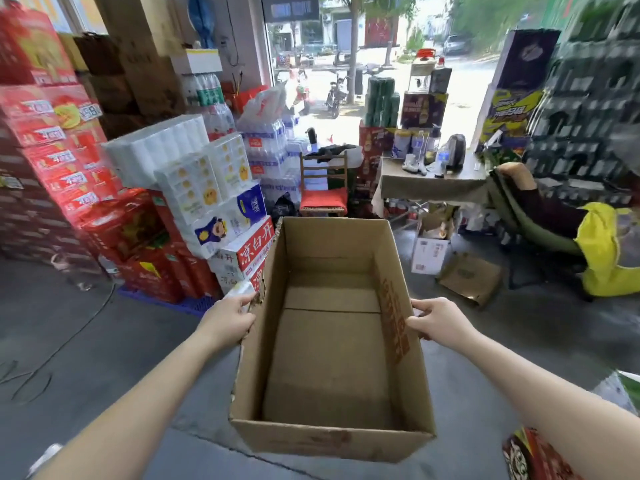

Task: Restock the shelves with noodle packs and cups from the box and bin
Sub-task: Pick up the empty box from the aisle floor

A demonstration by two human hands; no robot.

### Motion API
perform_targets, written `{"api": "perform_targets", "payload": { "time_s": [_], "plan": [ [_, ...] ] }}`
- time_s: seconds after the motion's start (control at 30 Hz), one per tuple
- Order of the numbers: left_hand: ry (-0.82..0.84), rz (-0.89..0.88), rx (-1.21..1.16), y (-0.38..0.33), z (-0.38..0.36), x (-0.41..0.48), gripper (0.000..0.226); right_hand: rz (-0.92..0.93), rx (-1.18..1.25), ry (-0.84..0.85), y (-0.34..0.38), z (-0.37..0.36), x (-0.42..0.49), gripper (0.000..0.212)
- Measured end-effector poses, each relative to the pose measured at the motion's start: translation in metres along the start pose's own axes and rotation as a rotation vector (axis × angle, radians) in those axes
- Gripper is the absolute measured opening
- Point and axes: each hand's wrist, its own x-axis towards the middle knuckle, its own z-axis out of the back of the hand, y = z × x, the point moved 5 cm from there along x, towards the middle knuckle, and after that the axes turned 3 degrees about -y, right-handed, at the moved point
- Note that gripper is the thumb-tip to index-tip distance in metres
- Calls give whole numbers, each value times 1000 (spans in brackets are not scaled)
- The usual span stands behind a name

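**Box held open-topped between two hands above the shop floor**

The box (pixel 332 341), a brown cardboard carton with red print on its right inner wall, is held out in front of the person, above the grey floor (pixel 86 341). Nothing lies on its taped bottom. The left hand (pixel 228 318) grips the torn left wall, fingers curled over the ragged edge. The right hand (pixel 438 318) grips the right wall, thumb and fingers hooked over the rim. Both forearms reach in from the lower corners.

To the left, red cartons (pixel 62 161) are stacked high, with white tissue packs (pixel 194 178) piled beside them and cases of bottled water (pixel 266 147) behind. Straight beyond the box stands a wooden chair (pixel 323 192) with a red cushion. To its right, a worktop (pixel 433 181) under a drab cloth carries bottles and small things. A flattened piece of cardboard (pixel 469 277) lies on the floor near a yellow cover (pixel 602 247). Past the doorway, a sunlit street shows parked scooters.
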Motion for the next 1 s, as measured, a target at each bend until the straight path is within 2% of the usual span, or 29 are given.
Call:
{"api": "perform_targets", "payload": {
  "time_s": [0.17,0.27,0.4,0.67,0.87,1.0],
  "plan": [
    [-69,83,-27,25,9,70,58,31,-3,50,21,-29,94,48],
    [-51,91,-39,45,9,125,59,22,-10,61,27,-49,148,51],
    [26,34,-5,59,7,212,59,-35,-9,19,33,-73,209,43],
    [224,-71,88,51,1,372,55,-199,10,-79,41,-93,293,43],
    [355,-175,89,6,-56,444,51,-401,0,-133,-9,-81,324,52],
    [448,-163,47,-22,-112,479,57,-497,-4,-128,-56,-58,354,53]
  ]
}}
